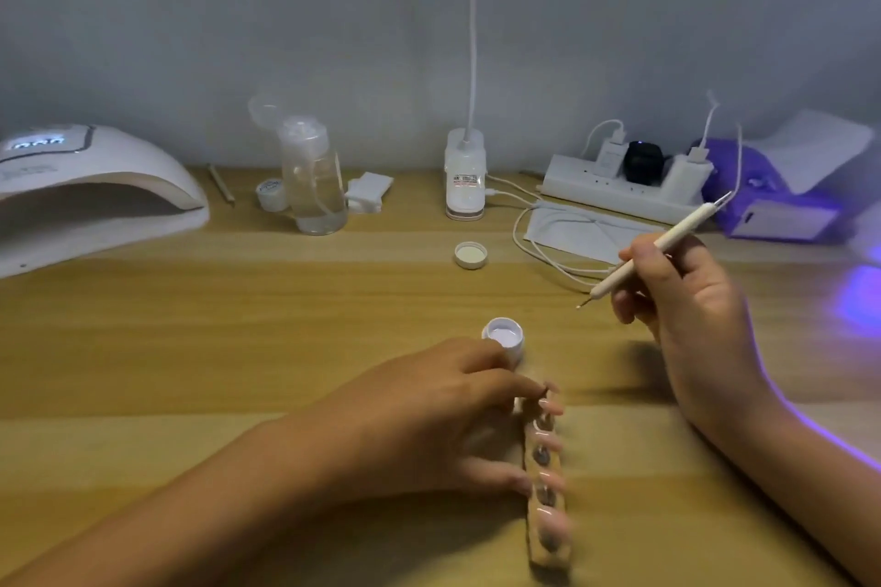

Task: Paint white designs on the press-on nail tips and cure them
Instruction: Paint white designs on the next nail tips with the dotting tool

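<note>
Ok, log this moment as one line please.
left hand: rests on nail-tip strip | right hand: holds dotting pen, tip clear of pot | white paint pot: open, lid apart | curing lamp: display lit

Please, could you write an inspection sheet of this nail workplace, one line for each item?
Surface: wooden table, light brown.
Job's things: nail tip strip nearest the viewer; open white pot behind it; loose lid farther back; curing lamp far left, display lit.
Clutter: pump bottle, small jar, cotton pads, face mask.
Hands: left hand rests fingers on the strip; right hand grips the dotting pen, tip in the air.
Cables: power strip with chargers plugged in; hanging cable along the wall.
Surroundings: grey wall; purple glow at right.
</note>
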Tool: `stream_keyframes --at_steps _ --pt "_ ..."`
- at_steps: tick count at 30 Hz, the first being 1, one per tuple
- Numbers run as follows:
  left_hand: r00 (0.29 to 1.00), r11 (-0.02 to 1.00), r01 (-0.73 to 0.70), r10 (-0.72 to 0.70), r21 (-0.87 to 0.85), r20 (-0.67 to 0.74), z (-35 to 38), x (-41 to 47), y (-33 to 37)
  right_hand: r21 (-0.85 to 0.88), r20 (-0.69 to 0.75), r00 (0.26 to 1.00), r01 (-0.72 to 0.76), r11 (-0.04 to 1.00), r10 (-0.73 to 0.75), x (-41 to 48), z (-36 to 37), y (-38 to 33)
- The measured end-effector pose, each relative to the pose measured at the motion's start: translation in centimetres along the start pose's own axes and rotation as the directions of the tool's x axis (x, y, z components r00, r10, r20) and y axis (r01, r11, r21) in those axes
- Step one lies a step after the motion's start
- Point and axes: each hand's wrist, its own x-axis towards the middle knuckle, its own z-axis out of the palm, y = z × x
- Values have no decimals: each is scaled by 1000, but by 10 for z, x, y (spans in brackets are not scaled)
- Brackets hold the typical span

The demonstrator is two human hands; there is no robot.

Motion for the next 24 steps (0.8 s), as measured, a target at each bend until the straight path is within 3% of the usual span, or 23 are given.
stream_keyframes --at_steps 3,7,12,19,24 --pt "1000 1000 -16 16 -27 -23 6 -5 -7 -24 56 998 -30 999 31 5 8 -5" --pt "992 995 33 -44 -92 -119 12 -1 -7 -98 142 989 45 994 -31 10 27 -9" --pt "974 987 52 -84 -151 -211 18 3 -6 -97 72 987 148 984 -141 8 34 9" --pt "964 943 90 -163 -320 -211 17 3 -8 -230 368 880 399 888 -300 4 32 25" --pt "964 924 102 -182 -367 -191 20 3 -7 -284 438 833 484 828 -337 6 31 27"
